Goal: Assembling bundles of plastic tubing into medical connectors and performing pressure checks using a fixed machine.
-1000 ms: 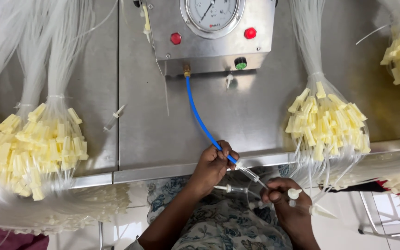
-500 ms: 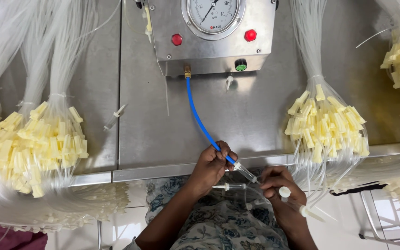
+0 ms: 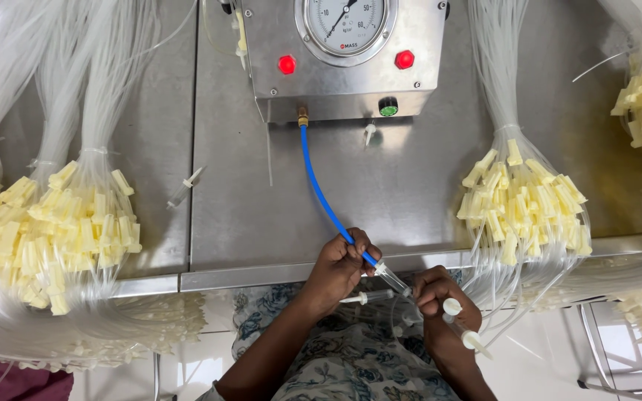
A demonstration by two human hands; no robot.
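Broadly, a brushed stainless-steel desk (image 3: 247, 200) carries bundles of clear tubing with pale yellow plastic end caps (image 3: 521, 204) and a steel box with a round pressure gauge (image 3: 343, 44). A thin blue hose (image 3: 325, 200) runs from the box down to the left hand (image 3: 339, 267), which grips its end at the desk's front edge. The right hand (image 3: 440, 297) pinches a clear plastic connector (image 3: 394, 278) at the hose tip.

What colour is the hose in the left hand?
Blue. The hose runs from the gauge box to the left hand; head view shows it.
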